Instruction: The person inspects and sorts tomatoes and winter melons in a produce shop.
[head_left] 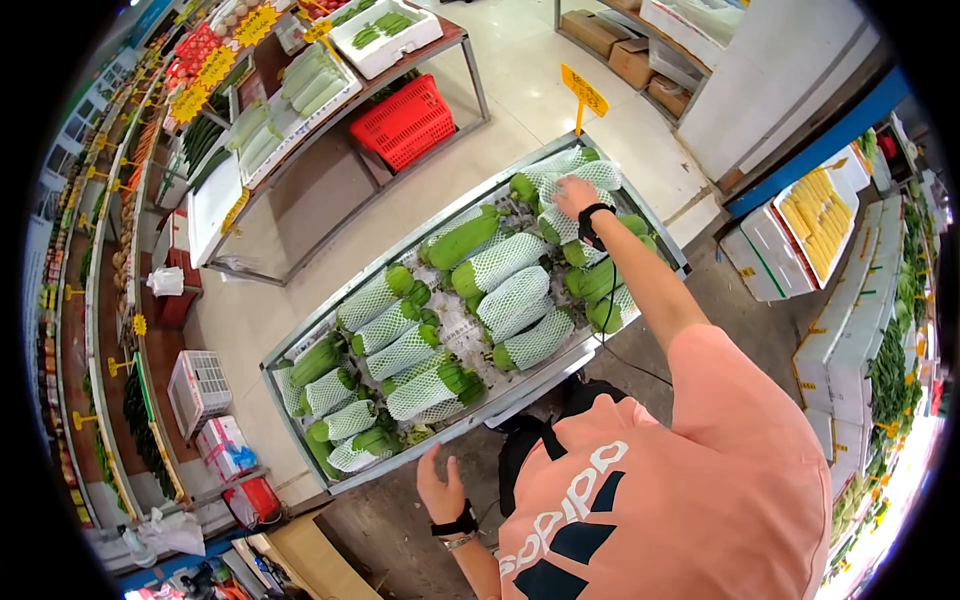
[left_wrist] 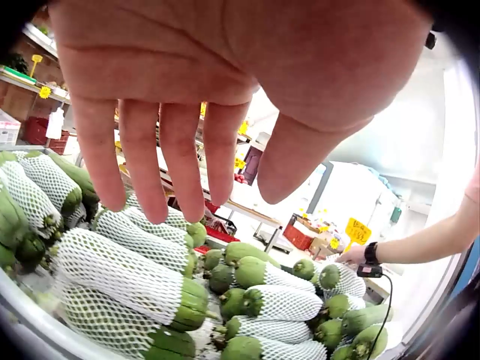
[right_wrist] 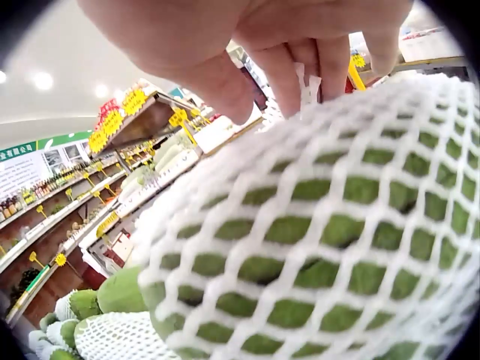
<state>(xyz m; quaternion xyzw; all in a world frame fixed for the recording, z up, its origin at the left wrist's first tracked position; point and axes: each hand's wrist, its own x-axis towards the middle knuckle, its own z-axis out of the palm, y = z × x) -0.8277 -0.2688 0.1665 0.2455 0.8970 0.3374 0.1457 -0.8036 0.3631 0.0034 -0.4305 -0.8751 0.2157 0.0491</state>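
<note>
My right hand [head_left: 577,197] reaches over the far right end of a metal-rimmed display bin [head_left: 300,455]. In the right wrist view its fingers [right_wrist: 279,79] hang down over the top of a green gourd [right_wrist: 300,270] in a white foam net sleeve. The thumb stands apart from those fingers, and a loose strip of white foam shows beside them. Many similar netted gourds [head_left: 505,262] lie in rows in the bin. My left hand [head_left: 440,487] is held off the bin's near edge with nothing in it, its fingers straight in the left wrist view.
A yellow price sign [head_left: 584,92] rises from the bin's far edge. Behind it stand a vegetable stand with a red basket [head_left: 403,122] beneath and a white foam box [head_left: 385,38] on top. A box of yellow corn [head_left: 818,215] is at the right. A black cable [head_left: 630,368] trails from the right wrist.
</note>
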